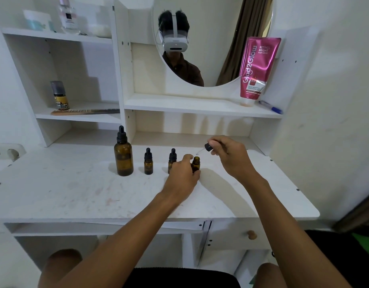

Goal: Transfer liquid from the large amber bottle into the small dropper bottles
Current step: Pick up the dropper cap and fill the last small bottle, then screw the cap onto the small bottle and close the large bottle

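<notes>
Mid-frame, left hand is gripping the open small bottle, right hand pinching its dropper cap; next probably uncapping the large amber bottle.

1. The pink tube, leaning just right of the round mirror, reads "Glad2Glow" lengthwise.
2. Near its top: "RETINOL BRIGHT", with smaller print below, too small to read.
3. Lower down: "10X" above an unreadable label.

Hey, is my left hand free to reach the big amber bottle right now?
Probably not yet: the left hand is holding the open small bottle. Once it lets go, the path to the big amber bottle crosses two capped small bottles.
</notes>
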